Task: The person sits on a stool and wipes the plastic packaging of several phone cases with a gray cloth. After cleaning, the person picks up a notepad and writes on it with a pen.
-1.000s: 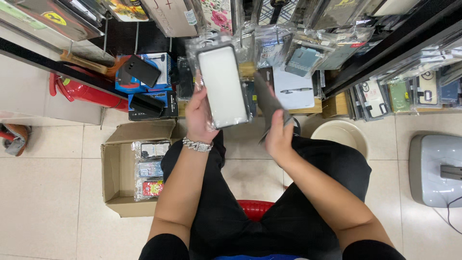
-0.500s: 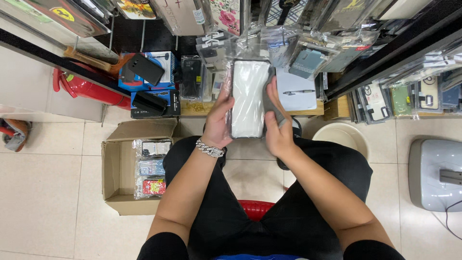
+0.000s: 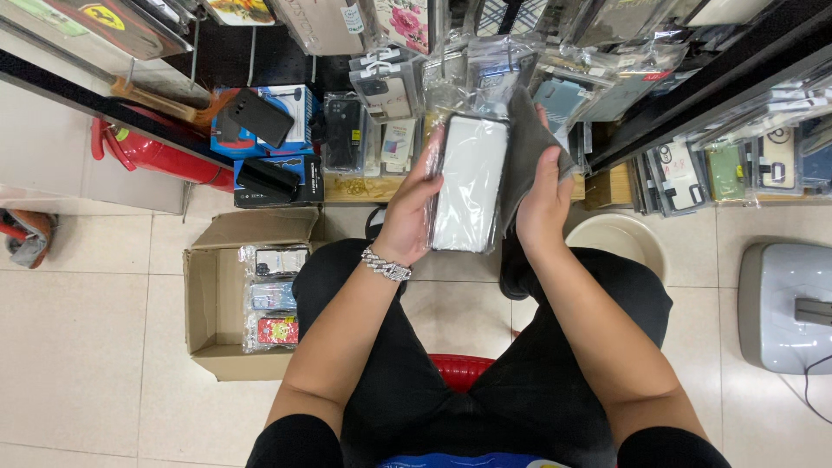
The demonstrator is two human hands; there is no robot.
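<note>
While the person sits on a red stool (image 3: 459, 368) over a pale tiled floor (image 3: 87, 347), a white phone case in a clear plastic sleeve (image 3: 468, 182) stands upright in front of the knees, held between both hands just before a low display of hanging packets. Closed around the sleeve's left edge, the left hand (image 3: 412, 212) has its thumb on the front and wears a silver bracelet (image 3: 386, 264) at the wrist. Pressed against the sleeve's right edge, the right hand (image 3: 544, 199) grips a grey cloth (image 3: 529, 147), which drapes over its fingers and partly behind the case. Behind the case, many bagged phone cases (image 3: 390, 87) hang in crowded rows on the rack, too overlapped to count. To the left of the knees, one open cardboard box (image 3: 204, 303) rests on the tiles with three bagged cases (image 3: 273, 295) stacked in a column inside. Further left, two blue boxes (image 3: 295, 108) lie under the shelf with a dark case on top, next to one red extinguisher (image 3: 160, 156) lying on its side. To the right, one cream round bucket (image 3: 620, 238) stands near the right knee, and one grey appliance (image 3: 784, 303) sits at the frame's edge with a cable trailing off it.
</note>
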